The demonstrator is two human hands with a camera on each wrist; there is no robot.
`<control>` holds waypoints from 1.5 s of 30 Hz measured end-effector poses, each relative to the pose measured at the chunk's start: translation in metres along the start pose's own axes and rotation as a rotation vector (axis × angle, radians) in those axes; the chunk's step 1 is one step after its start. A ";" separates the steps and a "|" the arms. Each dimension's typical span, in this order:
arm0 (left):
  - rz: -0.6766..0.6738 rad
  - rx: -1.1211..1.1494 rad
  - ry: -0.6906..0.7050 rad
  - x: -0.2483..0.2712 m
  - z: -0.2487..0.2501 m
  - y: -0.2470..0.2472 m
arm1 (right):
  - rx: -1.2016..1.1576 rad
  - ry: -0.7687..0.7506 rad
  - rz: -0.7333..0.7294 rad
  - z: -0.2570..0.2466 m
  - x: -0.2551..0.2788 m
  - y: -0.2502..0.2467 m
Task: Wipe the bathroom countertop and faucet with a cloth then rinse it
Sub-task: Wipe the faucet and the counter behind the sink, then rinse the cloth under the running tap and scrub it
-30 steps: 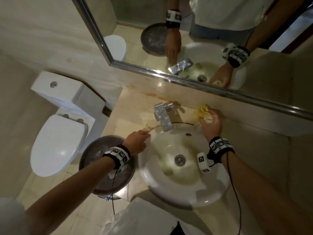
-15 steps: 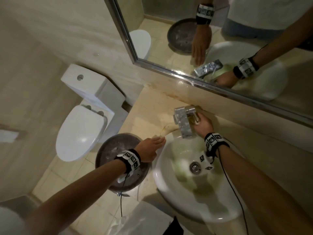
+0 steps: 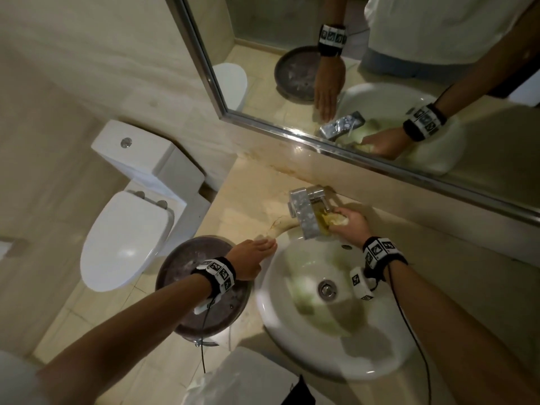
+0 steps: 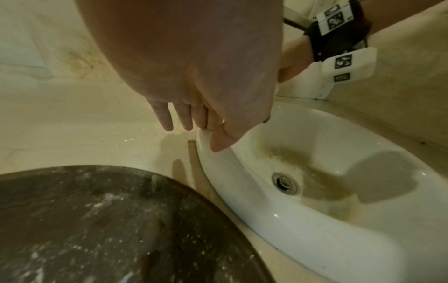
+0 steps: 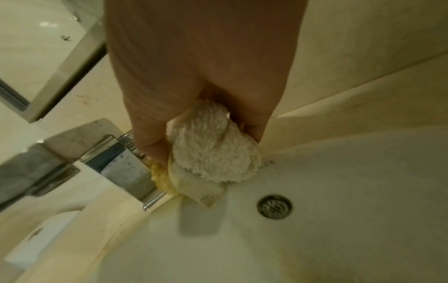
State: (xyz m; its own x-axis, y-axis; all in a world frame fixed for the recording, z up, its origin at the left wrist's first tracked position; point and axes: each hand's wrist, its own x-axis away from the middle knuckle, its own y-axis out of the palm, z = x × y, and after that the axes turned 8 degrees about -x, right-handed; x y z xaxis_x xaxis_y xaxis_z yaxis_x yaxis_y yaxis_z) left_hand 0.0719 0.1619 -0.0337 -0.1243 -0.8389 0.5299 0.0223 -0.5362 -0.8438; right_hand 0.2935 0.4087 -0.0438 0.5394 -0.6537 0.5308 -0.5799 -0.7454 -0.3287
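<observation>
My right hand (image 3: pixel 347 222) grips a bunched pale yellow-white cloth (image 3: pixel 333 220) and presses it against the right side of the chrome faucet (image 3: pixel 304 210). In the right wrist view the cloth (image 5: pixel 213 153) sits wedged against the faucet body (image 5: pixel 121 168), at the sink's back rim. My left hand (image 3: pixel 252 255) lies flat with straight fingers on the left rim of the white basin (image 3: pixel 380 361); the left wrist view shows its fingers (image 4: pixel 184 118) touching the basin rim (image 4: pixel 218 153) and the beige countertop (image 4: pixel 84 124). The countertop (image 3: pixel 248 200) looks stained near the wall.
A dark round bin lid (image 3: pixel 187 264) stands just left of the sink, under my left forearm. A white toilet (image 3: pixel 125 238) is further left. The mirror (image 3: pixel 380 68) hangs right behind the faucet. A white bag (image 3: pixel 248 381) lies at the near edge.
My right hand has carried the cloth left from the counter behind the sink to the faucet's right side. The left hand stays on the basin rim. The head view has shifted.
</observation>
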 end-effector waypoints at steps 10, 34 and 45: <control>0.026 0.436 -0.131 0.004 0.006 -0.005 | -0.294 0.034 -0.005 0.022 0.085 0.073; 0.193 0.534 -0.409 0.008 -0.064 -0.012 | 0.445 -0.243 0.001 -0.065 0.002 0.183; 0.272 0.835 -0.477 0.004 -0.053 -0.005 | 0.260 -0.194 -0.074 -0.089 0.022 0.177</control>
State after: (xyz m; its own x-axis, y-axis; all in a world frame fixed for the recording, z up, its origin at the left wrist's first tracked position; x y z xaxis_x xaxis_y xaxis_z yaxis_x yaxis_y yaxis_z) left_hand 0.0191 0.1656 -0.0318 0.3962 -0.7942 0.4608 0.7032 -0.0602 -0.7084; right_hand 0.1484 0.2739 -0.0209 0.6951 -0.5902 0.4105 -0.3727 -0.7841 -0.4963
